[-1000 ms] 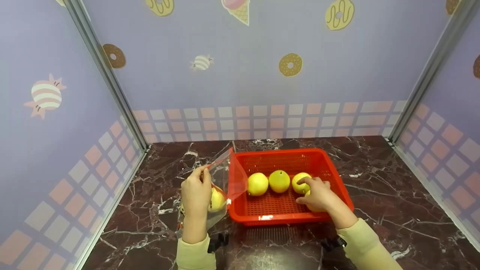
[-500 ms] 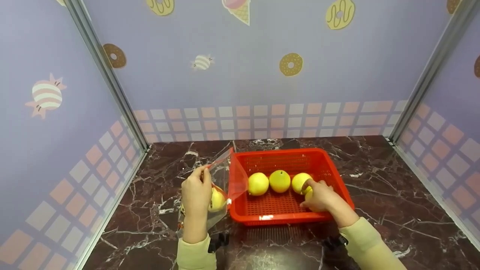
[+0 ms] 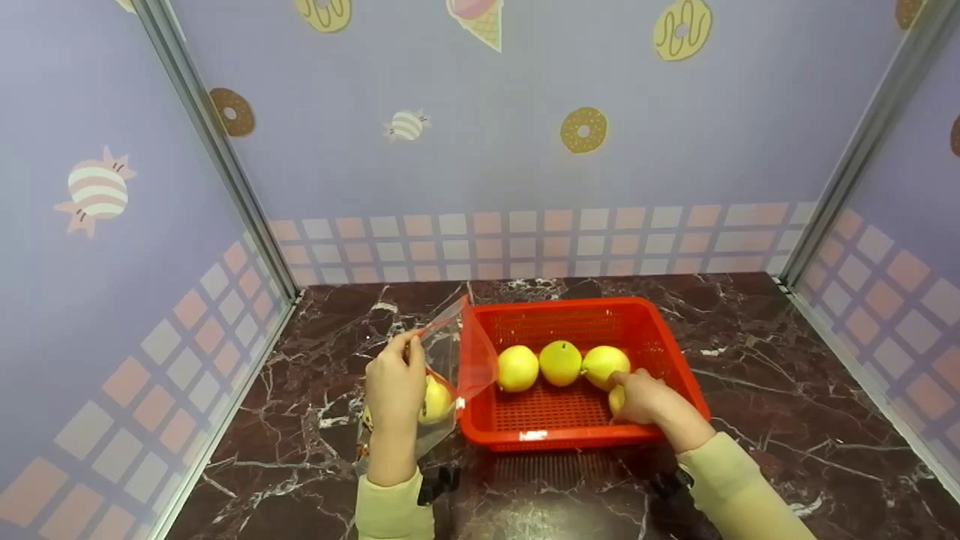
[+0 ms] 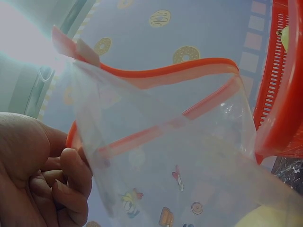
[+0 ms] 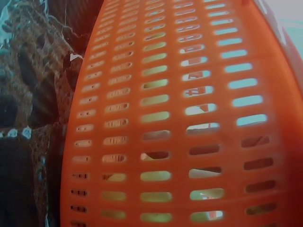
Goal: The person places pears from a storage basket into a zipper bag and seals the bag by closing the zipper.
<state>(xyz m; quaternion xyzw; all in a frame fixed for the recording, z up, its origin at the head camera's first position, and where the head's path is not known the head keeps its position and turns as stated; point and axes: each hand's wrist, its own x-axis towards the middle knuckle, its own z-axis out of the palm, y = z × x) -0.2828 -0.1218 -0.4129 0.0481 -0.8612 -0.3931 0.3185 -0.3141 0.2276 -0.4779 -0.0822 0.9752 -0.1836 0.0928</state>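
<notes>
My left hand pinches the orange-red mouth edge of a clear zip bag with small printed pictures. The bag gapes toward the basket, and a round yellow fruit lies inside it. Leaning into the right end of the red plastic basket, my right hand curls its fingers round another yellow fruit, mostly hidden by the hand. Three more yellow fruits stand in a row behind: one at the left, a middle one with a dark stem, and one by my fingertips.
The basket stands on a dark marbled tabletop, and the bag's mouth overlaps its left rim. Patterned purple panels enclose the table at the back and both sides. In the right wrist view the slotted basket wall blocks most of the scene.
My right hand has lowered and closed round the front yellow fruit. The fruit behind it has rolled slightly, its tip now toward the left. The left hand and bag have stayed put.
</notes>
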